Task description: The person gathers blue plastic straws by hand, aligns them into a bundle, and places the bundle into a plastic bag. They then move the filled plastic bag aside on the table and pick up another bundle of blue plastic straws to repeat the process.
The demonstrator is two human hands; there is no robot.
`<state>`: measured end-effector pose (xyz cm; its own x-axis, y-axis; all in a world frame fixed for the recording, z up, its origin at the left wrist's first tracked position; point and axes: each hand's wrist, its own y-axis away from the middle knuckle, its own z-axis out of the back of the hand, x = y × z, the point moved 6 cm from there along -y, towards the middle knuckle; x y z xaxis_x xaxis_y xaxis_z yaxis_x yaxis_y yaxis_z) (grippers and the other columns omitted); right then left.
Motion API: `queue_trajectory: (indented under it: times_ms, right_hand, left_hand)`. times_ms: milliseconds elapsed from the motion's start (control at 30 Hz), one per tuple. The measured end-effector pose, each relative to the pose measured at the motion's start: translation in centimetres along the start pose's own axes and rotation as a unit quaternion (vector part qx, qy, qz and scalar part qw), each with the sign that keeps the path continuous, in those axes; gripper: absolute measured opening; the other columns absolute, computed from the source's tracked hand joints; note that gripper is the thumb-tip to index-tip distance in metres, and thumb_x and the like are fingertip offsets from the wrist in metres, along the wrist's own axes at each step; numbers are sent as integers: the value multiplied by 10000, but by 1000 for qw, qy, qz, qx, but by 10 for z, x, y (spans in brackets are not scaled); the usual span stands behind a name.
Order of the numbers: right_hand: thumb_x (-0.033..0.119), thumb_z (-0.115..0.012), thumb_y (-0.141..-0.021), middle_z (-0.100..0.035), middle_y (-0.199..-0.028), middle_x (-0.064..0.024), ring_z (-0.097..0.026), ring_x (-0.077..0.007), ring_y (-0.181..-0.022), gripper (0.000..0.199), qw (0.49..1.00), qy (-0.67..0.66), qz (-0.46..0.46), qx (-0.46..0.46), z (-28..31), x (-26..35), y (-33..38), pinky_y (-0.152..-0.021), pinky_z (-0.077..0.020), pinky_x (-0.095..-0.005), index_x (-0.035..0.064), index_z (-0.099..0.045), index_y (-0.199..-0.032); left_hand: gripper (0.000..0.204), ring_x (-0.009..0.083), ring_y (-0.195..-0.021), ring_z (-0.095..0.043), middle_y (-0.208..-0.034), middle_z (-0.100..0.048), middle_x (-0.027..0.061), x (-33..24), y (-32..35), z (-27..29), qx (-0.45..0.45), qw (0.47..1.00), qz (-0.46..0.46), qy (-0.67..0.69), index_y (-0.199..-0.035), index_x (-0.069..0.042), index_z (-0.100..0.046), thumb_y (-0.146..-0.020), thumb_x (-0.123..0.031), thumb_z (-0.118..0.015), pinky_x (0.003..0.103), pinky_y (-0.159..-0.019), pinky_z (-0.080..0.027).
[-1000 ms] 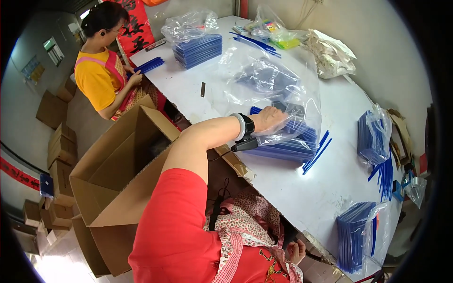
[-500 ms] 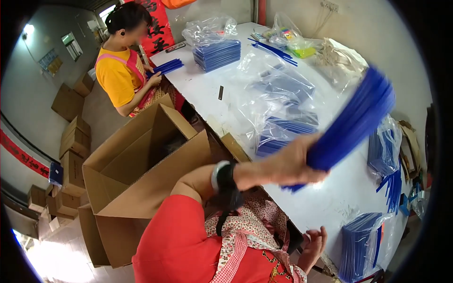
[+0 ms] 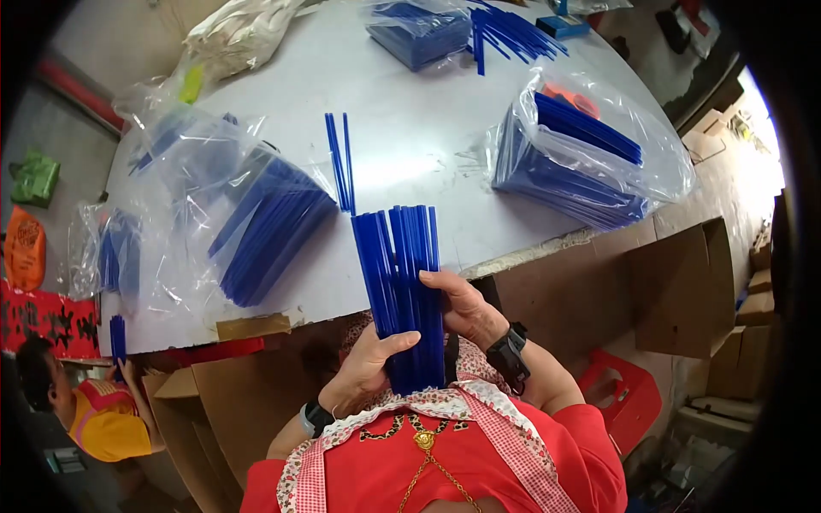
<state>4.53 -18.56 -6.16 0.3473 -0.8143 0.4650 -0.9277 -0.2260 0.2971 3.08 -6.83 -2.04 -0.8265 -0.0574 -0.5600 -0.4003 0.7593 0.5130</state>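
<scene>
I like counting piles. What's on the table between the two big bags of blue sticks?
Two loose blue sticks lie between the left bag and right bag, head view.

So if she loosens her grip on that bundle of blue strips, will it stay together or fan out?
Likely fans out: the bundle of blue strips already splays at its top, with only the left hand and right hand clamping it. The strips look thin, smooth and fairly stiff, standing straight, so they probably slide apart easily.
</scene>
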Motion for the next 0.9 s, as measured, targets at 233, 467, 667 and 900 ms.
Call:
queue_trajectory:
  times_ms: [233,467,667,900]
  right_hand:
    - [428,-563,-915,-557,-1290,-150,-560,-252,-1156,603,998,-64,22,12,4,3,3,-1007,-443,-419,20,-461,-1348]
    - [623,-433,-909,-511,-1356,-135,-505,-258,-1229,746,996,-83,27,36,3,4,5,-1064,-376,-432,55,-428,-1392]
    - [592,-388,-944,-515,-1351,-121,-504,-238,-1228,691,989,-132,21,70,4,4,4,-1055,-387,-412,74,-420,-1399]
    - [628,-400,-918,-484,-1382,-133,-479,-253,-1257,756,989,-133,19,59,4,6,8,-1084,-348,-418,60,-388,-1418]
  left_hand:
    - [438,219,-967,-649,-1110,-641,139,1,5,7,-56,998,-19,-8,-1244,14,-512,-853,-95,-676,370,-861,-543]
    - [386,210,-984,-644,-1128,-641,129,2,10,14,-85,996,-8,6,-1212,9,-548,-855,-80,-666,377,-876,-535]
    - [354,210,-1004,-636,-1138,-637,127,2,10,16,-71,997,-19,22,-1219,7,-543,-883,-70,-623,372,-909,-516]
    - [340,207,-1057,-613,-1180,-619,114,1,13,18,-78,996,-32,43,-1257,0,-515,-933,-90,-568,370,-949,-490]
